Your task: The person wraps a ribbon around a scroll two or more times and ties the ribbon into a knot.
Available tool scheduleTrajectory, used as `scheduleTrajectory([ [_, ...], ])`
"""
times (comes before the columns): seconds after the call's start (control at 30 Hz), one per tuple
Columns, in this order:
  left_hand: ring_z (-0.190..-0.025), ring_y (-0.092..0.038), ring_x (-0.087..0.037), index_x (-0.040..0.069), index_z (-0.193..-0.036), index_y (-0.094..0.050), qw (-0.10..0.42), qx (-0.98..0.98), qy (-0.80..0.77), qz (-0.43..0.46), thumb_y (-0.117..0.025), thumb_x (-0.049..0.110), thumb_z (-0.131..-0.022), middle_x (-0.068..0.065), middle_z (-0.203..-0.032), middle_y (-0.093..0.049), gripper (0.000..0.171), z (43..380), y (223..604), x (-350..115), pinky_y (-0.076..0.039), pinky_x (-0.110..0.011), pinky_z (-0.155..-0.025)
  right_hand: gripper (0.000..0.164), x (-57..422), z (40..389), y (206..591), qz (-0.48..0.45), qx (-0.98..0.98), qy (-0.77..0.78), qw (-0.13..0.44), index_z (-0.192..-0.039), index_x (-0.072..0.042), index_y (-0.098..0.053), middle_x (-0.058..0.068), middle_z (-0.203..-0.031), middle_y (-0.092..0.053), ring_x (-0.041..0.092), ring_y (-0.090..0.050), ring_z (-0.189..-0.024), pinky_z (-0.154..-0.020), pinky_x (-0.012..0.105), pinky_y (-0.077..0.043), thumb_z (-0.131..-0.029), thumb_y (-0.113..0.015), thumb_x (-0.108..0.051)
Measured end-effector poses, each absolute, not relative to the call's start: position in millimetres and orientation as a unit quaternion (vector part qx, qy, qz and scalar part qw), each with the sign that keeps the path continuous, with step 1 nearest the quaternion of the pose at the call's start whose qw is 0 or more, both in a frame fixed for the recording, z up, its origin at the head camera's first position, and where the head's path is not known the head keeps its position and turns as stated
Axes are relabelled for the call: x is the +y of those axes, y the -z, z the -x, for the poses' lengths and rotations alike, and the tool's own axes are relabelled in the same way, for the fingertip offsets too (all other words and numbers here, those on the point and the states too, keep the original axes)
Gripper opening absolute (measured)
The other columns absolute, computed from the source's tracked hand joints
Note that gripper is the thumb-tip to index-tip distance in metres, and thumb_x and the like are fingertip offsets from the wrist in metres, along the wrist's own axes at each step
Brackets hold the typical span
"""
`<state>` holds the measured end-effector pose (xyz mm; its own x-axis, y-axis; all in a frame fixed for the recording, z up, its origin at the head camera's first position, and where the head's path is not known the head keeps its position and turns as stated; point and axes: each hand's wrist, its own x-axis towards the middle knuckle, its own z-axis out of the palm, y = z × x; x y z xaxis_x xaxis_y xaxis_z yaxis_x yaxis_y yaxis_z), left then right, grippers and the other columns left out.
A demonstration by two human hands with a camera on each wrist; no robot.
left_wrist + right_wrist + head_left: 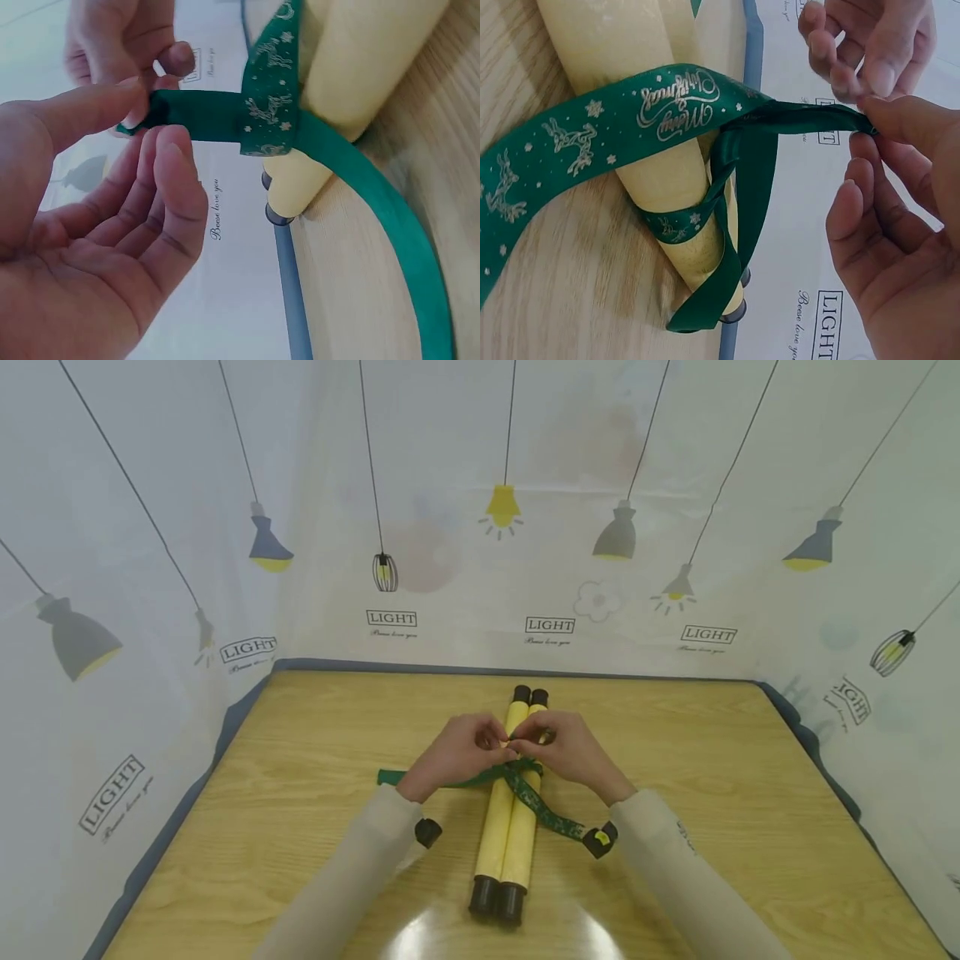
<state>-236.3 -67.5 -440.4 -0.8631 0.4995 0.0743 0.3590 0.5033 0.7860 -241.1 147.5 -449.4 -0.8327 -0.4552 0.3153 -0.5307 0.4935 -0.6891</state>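
Two pale yellow tubes (pixel 492 835) with dark end caps lie side by side on the table. A green ribbon (pixel 551 817) printed with silver reindeer and "Merry Christmas" wraps around them and crosses over itself on top. Above the crossing, my right hand (pixel 564 745) pinches a raised, gathered stretch of the ribbon (pixel 810 118) between thumb and forefinger. My left hand (pixel 463 750) meets it there, thumb and fingertips closed at the same stretch of ribbon (pixel 199 114). Fingers partly hide the ribbon's held tip. One loose tail (pixel 393 777) runs out leftward, another toward the lower right.
The wood-grain table (pixel 300 735) extends around the tubes. A pale curtain (pixel 465 568) printed with hanging lamps surrounds its back and sides, with a blue-grey border (pixel 420 668) along the table's edge. Dark wrist devices (pixel 600 840) sit under both sleeves.
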Motion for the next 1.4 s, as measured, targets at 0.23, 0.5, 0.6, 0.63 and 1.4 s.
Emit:
scheduleTrajectory([
  [0.23, -0.073, -0.063, -0.011, 0.014, -0.103, -0.071, 0.061, 0.869, -0.417, -0.260, -0.073, 0.030, -0.090, 0.005, -0.083, -0.066, 0.021, 240.5, 445.9, -59.3, -0.053, -0.026, -0.063, 0.014, 146.4, 239.3, 449.3, -0.258, -0.860, -0.440, 0.012, -0.098, -0.016, -0.076, -0.008, -0.088, -0.071, 0.009, -0.064, -0.078, -0.066, 0.029, -0.055, -0.091, -0.071, -0.028],
  [0.5, -0.073, -0.066, -0.033, 0.012, -0.098, -0.073, 0.102, 0.838, -0.486, -0.228, -0.071, 0.026, -0.092, -0.008, -0.085, -0.070, 0.015, 245.5, 448.3, -58.3, -0.055, -0.030, -0.056, 0.026, 148.0, 239.5, 448.0, -0.217, -0.845, -0.487, -0.042, -0.105, -0.013, -0.076, 0.001, -0.088, -0.071, 0.031, -0.065, -0.076, -0.064, 0.046, -0.055, -0.098, -0.061, -0.034],
  [0.6, -0.072, -0.067, -0.032, 0.012, -0.096, -0.073, 0.104, 0.837, -0.491, -0.219, -0.070, 0.024, -0.092, -0.009, -0.086, -0.071, 0.013, 247.1, 449.3, -58.6, -0.055, -0.030, -0.056, 0.032, 149.7, 239.4, 445.6, -0.214, -0.835, -0.503, -0.066, -0.105, -0.009, -0.076, 0.011, -0.088, -0.071, 0.038, -0.064, -0.078, -0.065, 0.051, -0.054, -0.102, -0.055, -0.033],
  [0.63, -0.071, -0.066, -0.031, 0.012, -0.095, -0.073, 0.101, 0.837, -0.492, -0.218, -0.070, 0.023, -0.093, -0.009, -0.085, -0.071, 0.012, 247.2, 449.1, -58.6, -0.055, -0.030, -0.056, 0.033, 150.6, 239.3, 444.6, -0.216, -0.832, -0.506, -0.072, -0.107, -0.008, -0.075, 0.013, -0.090, -0.071, 0.039, -0.063, -0.079, -0.065, 0.048, -0.055, -0.103, -0.053, -0.032],
  [1.4, -0.068, -0.066, -0.028, 0.006, -0.096, -0.069, 0.097, 0.830, -0.520, -0.175, -0.065, 0.019, -0.094, -0.014, -0.082, -0.069, 0.013, 249.4, 446.1, -67.6, -0.055, -0.051, -0.066, 0.024, 193.6, 211.0, 475.4, -0.256, -0.892, -0.348, -0.134, -0.111, -0.008, -0.070, -0.001, -0.101, -0.069, 0.013, -0.062, -0.087, -0.075, 0.033, -0.053, -0.094, -0.067, -0.026],
])
